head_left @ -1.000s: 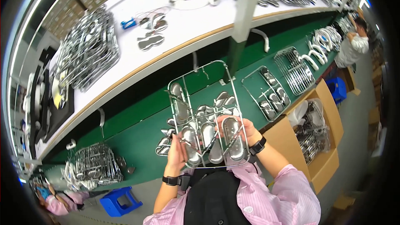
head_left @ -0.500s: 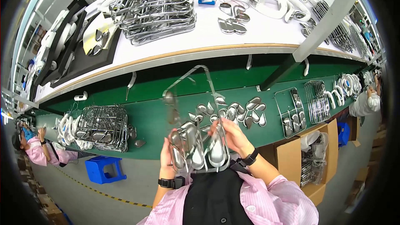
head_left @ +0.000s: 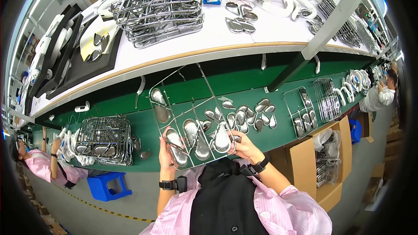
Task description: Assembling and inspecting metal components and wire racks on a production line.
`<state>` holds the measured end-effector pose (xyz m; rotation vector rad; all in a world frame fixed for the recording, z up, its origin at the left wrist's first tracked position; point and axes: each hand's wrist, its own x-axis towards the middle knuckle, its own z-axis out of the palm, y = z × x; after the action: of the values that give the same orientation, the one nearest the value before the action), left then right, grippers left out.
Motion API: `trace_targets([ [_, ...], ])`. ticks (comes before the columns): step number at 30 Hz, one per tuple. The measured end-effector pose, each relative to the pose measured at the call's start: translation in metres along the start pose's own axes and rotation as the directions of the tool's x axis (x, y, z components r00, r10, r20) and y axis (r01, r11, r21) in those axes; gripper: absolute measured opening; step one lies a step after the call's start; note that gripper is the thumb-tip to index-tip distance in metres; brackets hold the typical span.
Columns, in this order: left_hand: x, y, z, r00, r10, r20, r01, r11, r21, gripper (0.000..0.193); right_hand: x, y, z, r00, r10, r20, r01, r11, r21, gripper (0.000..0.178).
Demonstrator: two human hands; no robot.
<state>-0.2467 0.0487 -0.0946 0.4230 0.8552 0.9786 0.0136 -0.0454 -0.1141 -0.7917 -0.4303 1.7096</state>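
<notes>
A silver wire rack (head_left: 194,110) is held up tilted in front of me, over the near edge of the green bench. Several shiny chrome teardrop-shaped pieces (head_left: 190,131) sit in it, one of them in its far left corner. My left hand (head_left: 166,156) grips the rack's left side. At the right side my right hand (head_left: 247,149) is closed round the frame; a small chrome part (head_left: 236,139) shows at its fingers. Loose chrome teardrop pieces (head_left: 262,104) lie on the bench just beyond.
A stack of wire racks (head_left: 104,140) stands left on the green bench (head_left: 152,159); two filled racks (head_left: 301,114) lie right. An upper white shelf (head_left: 217,38) carries more racks. An open carton (head_left: 303,165) and blue stool (head_left: 109,186) stand below. People work at both sides.
The rack has swung from a steep, blurred pose to a flatter one facing me, its far end moving left. Both hands keep their hold on its sides.
</notes>
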Motion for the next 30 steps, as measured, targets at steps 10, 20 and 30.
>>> trace_targets([
  [10,0.023,-0.02,-0.005,0.979,-0.203,0.018,0.203,0.974,-0.103,0.046,0.054,0.007,-0.015,0.968,0.041,0.249,-0.051,0.998,0.034,0.026],
  [20,0.027,-0.01,-0.016,0.986,-0.165,0.001,0.165,0.986,-0.033,0.044,0.121,0.075,-0.148,0.887,-0.143,-0.44,-0.286,0.578,-0.764,0.029],
  [30,0.024,-0.004,-0.008,0.998,-0.037,0.048,0.037,0.999,-0.009,0.051,0.105,0.063,-0.082,0.826,-0.556,-0.092,-0.178,-0.103,-0.979,0.038],
])
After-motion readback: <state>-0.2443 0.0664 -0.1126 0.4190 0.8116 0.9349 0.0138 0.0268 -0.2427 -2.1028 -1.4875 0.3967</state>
